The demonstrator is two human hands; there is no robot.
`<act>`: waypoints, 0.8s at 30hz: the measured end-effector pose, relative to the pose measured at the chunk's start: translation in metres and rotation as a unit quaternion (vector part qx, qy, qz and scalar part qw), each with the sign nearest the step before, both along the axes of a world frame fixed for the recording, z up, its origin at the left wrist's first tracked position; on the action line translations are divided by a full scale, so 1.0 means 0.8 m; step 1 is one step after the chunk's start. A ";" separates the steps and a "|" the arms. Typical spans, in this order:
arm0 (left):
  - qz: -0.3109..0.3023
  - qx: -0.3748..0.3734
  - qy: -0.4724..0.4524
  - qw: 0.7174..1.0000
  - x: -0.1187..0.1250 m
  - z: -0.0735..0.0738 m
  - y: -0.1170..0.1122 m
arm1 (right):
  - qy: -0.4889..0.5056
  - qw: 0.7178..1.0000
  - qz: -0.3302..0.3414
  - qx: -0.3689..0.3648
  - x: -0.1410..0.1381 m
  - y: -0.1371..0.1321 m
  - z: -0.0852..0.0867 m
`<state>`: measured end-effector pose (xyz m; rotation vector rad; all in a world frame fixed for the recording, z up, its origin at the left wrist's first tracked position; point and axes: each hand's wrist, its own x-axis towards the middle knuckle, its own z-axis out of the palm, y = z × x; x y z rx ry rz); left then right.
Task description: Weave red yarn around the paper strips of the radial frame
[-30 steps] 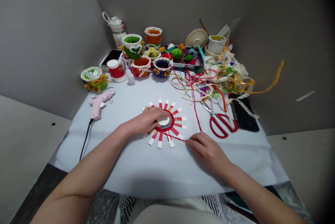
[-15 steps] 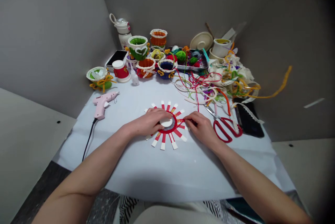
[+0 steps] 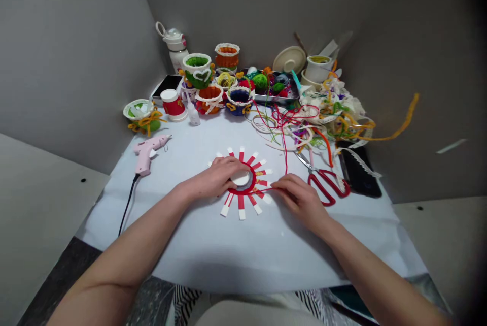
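A paper cup [image 3: 241, 208] cut into red and white strips lies spread out like a sun on the table. Red yarn [image 3: 252, 184] is wound in a ring around its round base. My left hand [image 3: 218, 176] grips this base, thumb on the near side and fingers over the far side. To the right, my right hand [image 3: 299, 195] pinches a strand of the yarn, which runs taut from the ring to the fingertips. From that hand the strand leads back to a red tangle [image 3: 289, 115]. The left part of the cup is hidden under my left hand.
Red-handled scissors [image 3: 323, 184] and a black phone [image 3: 359, 169] lie right of my right hand. A pink glue gun [image 3: 146, 153] with a cord is at left. Decorated cups [image 3: 210, 97], a tray [image 3: 292, 96] of yarn balls and a heap of trims [image 3: 338, 107] line the back.
My right hand has moved slightly towards me and right, drawing the red strand out longer. The cut cup has turned a little under my left hand, which keeps its grip.
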<state>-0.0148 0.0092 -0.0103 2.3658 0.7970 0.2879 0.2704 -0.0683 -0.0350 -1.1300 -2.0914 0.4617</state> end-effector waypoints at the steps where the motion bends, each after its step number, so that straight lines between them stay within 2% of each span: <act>1: -0.005 -0.008 0.004 1.000 -0.001 0.001 0.000 | -0.011 1.000 0.008 0.009 0.002 -0.009 0.000; 8: -0.022 -0.031 0.011 0.999 -0.003 0.003 0.001 | -0.102 0.990 0.047 0.084 -0.003 -0.065 -0.013; 12: -0.024 -0.028 0.010 0.999 -0.004 0.001 0.002 | -0.126 0.987 0.048 0.088 -0.005 -0.075 -0.016; 16: -0.025 -0.029 0.010 0.999 -0.004 0.002 0.002 | -0.133 0.989 0.001 0.064 0.001 -0.050 -0.009; 20: -0.022 -0.033 0.009 0.999 -0.004 0.001 0.002 | -0.123 0.992 -0.010 0.000 -0.003 0.003 -0.003; 24: -0.013 -0.033 0.002 0.999 -0.004 0.001 0.000 | -0.058 0.996 -0.044 -0.054 -0.017 0.044 -0.009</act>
